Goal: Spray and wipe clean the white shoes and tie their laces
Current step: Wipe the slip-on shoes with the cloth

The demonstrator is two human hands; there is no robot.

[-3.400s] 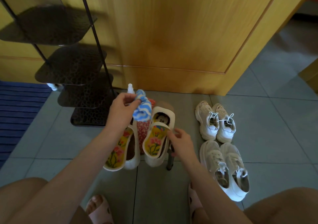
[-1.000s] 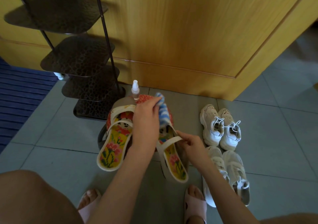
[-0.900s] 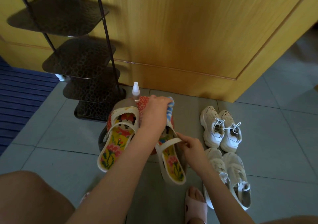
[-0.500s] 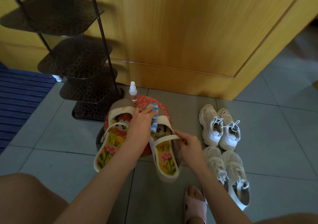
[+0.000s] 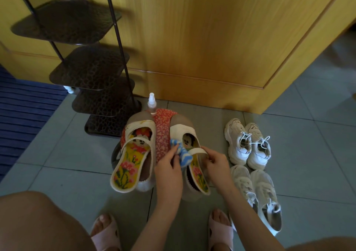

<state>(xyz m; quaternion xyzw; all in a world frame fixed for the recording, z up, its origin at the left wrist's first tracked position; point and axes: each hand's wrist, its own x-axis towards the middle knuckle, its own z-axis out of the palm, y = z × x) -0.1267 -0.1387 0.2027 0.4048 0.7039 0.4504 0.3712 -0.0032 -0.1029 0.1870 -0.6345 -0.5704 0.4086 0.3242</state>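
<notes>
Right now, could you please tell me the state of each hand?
Left hand: closed, holding the cloth.
Right hand: closed, fingers pinching the strap.

Cloth: blue-and-white stripes.
Strap shoes: white; insoles yellow with pink-red flowers and a cartoon face.
Cushion: red, small pale speckle.
Spray bottle: clear, white cap.
Sneakers: white.
Rack: dark brown, mottled.
Mat: blue, ribbed.
Slippers: pink.
</notes>
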